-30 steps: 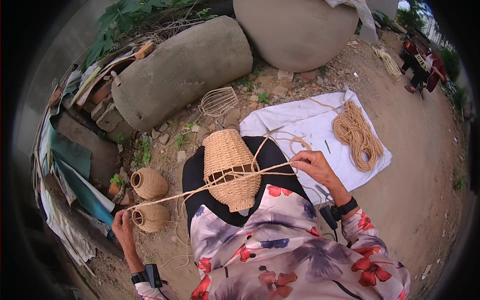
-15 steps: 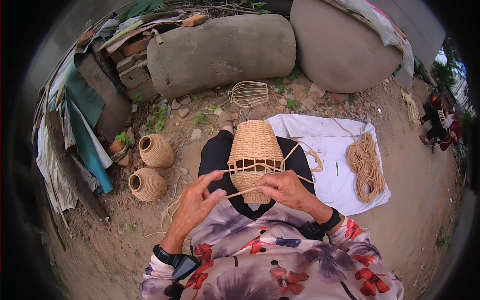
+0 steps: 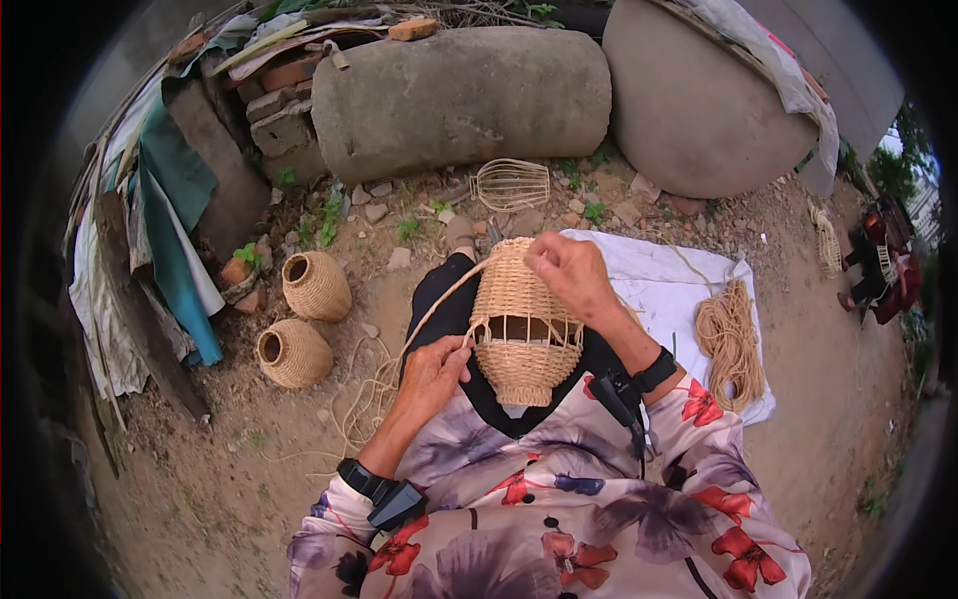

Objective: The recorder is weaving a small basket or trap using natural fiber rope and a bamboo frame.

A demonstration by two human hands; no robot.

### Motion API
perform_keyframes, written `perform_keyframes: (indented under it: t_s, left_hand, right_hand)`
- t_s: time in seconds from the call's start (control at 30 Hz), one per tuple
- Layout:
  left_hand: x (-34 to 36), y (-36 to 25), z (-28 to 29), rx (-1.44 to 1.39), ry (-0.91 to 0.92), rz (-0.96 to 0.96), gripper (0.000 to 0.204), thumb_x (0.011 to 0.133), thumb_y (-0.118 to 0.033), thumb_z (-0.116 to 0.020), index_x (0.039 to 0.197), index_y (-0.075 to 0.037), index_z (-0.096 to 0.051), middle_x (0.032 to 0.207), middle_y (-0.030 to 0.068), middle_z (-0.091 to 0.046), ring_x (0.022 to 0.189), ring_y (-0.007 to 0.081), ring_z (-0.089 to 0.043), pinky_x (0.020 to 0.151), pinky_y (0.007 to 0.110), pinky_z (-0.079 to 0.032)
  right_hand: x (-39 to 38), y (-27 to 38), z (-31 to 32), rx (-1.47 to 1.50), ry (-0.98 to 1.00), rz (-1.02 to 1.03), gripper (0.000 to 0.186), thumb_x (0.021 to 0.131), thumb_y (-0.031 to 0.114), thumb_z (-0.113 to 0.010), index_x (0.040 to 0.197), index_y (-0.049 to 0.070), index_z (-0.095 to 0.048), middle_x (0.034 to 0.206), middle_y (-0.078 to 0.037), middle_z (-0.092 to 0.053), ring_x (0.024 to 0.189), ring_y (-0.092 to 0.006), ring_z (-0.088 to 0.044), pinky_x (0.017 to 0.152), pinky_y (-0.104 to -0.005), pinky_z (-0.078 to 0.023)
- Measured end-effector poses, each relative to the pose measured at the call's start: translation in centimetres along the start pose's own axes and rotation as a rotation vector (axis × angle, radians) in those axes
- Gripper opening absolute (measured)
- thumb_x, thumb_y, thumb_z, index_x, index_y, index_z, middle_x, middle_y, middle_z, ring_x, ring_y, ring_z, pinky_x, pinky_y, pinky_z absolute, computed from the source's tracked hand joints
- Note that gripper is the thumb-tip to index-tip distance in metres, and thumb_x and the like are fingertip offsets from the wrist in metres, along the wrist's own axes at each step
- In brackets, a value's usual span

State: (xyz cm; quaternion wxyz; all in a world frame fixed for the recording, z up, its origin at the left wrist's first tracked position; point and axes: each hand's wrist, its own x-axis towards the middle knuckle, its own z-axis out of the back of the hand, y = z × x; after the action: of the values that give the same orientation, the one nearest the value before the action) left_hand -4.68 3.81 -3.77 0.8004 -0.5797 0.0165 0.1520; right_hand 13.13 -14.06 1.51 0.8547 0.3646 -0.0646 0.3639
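A half-woven tan wicker basket lies on my lap, with a band of bare ribs across its middle. My left hand pinches a long tan weaving strand beside the basket's left side. The strand arcs up toward the basket's far end. My right hand rests on that far end, fingers closed on the weave and the strand's end. Loose strands trail over the dirt to my left.
Two finished small woven jars stand on the dirt at left. A bare wire frame lies ahead by a large concrete cylinder. A white cloth at right carries a coil of cord. Another person sits far right.
My right hand moved from the basket's middle up to its far end, carrying the strand. My left hand shifted to the basket's left side. The view tilted slightly.
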Motion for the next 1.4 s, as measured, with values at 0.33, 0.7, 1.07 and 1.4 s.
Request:
perform_keyframes:
  t_s: [0.33,0.7,1.07,1.4]
  left_hand:
    - [3.6,-0.8,-1.4,-0.627,0.212,0.26,0.019,0.096,-0.021,-0.058,0.097,-0.003,-0.064,0.063,-0.0029,-0.055,0.043,0.001,-0.039,0.035,0.017,-0.028]
    - [0.8,-4.0,2.1,-0.214,0.064,0.063,0.028,0.099,-0.027,-0.054,0.115,-0.006,-0.065,0.061,-0.0032,-0.055,0.047,0.0013,-0.045,0.041,0.02,-0.033]
    - [0.0,-1.3,-0.6,0.42,-0.276,-0.295,0.019,0.088,-0.024,-0.061,0.093,-0.009,-0.072,0.074,0.0179,-0.067,0.067,0.0368,-0.066,0.061,0.045,-0.052]
    - [-0.1,-2.6,-1.2,0.316,-0.378,-0.314,0.017,0.086,-0.021,-0.062,0.089,-0.007,-0.07,0.066,0.0174,-0.065,0.063,0.0349,-0.066,0.058,0.044,-0.05]
  right_hand:
    - [-6.4,1.0,-0.2,0.149,0.069,-0.088,0.013,0.083,0.013,-0.066,0.088,0.004,-0.058,0.066,-0.012,-0.065,0.062,-0.0299,-0.065,0.058,-0.0381,-0.048]
    - [-9.0,-4.6,-0.3,0.614,-0.036,-0.348,0.013,0.084,-0.007,-0.052,0.091,0.004,-0.053,0.074,0.006,-0.053,0.065,-0.0013,-0.047,0.059,-0.018,-0.038]
    - [-8.8,-5.8,0.0,0.698,0.008,-0.378,0.011,0.086,-0.004,-0.053,0.093,0.004,-0.055,0.072,0.005,-0.054,0.064,-0.0007,-0.046,0.057,-0.018,-0.036]
    - [-8.5,-5.3,0.4,0.725,0.033,-0.373,0.009,0.086,-0.003,-0.055,0.092,0.004,-0.055,0.072,0.006,-0.053,0.064,-0.0006,-0.045,0.057,-0.0177,-0.036]
